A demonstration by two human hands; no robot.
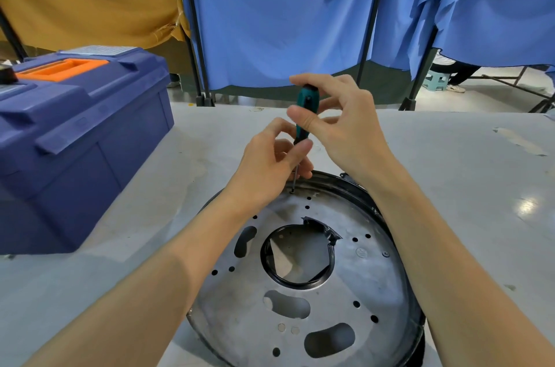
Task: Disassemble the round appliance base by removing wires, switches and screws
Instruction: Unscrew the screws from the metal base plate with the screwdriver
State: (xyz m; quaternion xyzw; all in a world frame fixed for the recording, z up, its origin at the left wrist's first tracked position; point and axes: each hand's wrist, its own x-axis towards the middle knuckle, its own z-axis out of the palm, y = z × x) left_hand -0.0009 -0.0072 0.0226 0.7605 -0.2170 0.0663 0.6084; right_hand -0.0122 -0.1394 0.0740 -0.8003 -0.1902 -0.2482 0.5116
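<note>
At the left of the grey table (450,171) sits our blue toolbox (81,138) (orange handle on its lid). Our left hand (267,165) pinches the screwdriver (304,105) low, where its teal handle meets the thin shaft, and our right hand (339,123) grips the handle's top with thumb and curled fingers. The tip rests on a screw (292,191) at the far rim of the round metal base (345,291), lying flat before us.
</note>
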